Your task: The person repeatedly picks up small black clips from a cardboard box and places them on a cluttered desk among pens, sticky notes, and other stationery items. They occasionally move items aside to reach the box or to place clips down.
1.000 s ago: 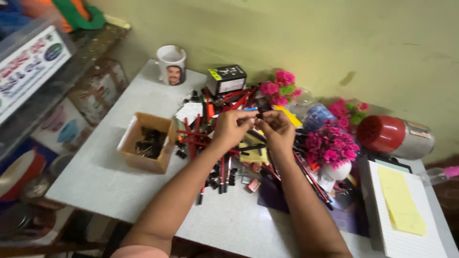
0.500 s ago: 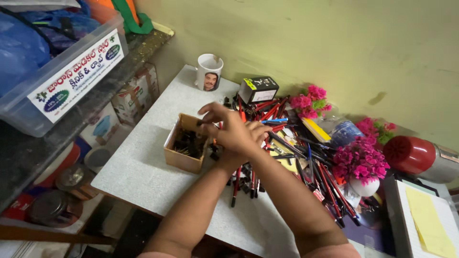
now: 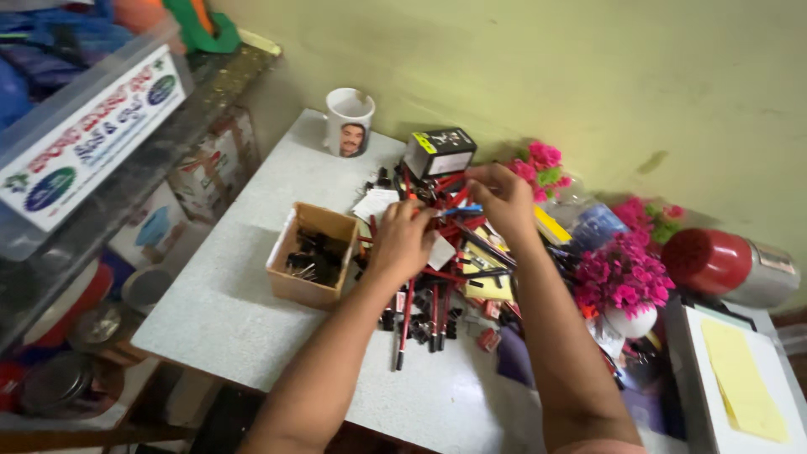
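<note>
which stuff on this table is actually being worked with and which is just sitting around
In use:
left hand
right hand
pile of red and black pens
small cardboard box of black clips

Lying about:
white mug
black carton
pink flowers in white pot
red-capped flask
yellow notepad

Two bare arms, no rings, no watch. Left hand [image 3: 402, 242], right hand [image 3: 504, 200] bare. Pink sleeve edge [image 3: 601, 446] at bottom.

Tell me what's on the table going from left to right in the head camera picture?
Small cardboard box of black clips → left hand on the pile of red and black pens → right hand → pink flowers in a white pot → red and silver flask → yellow paper.
</note>
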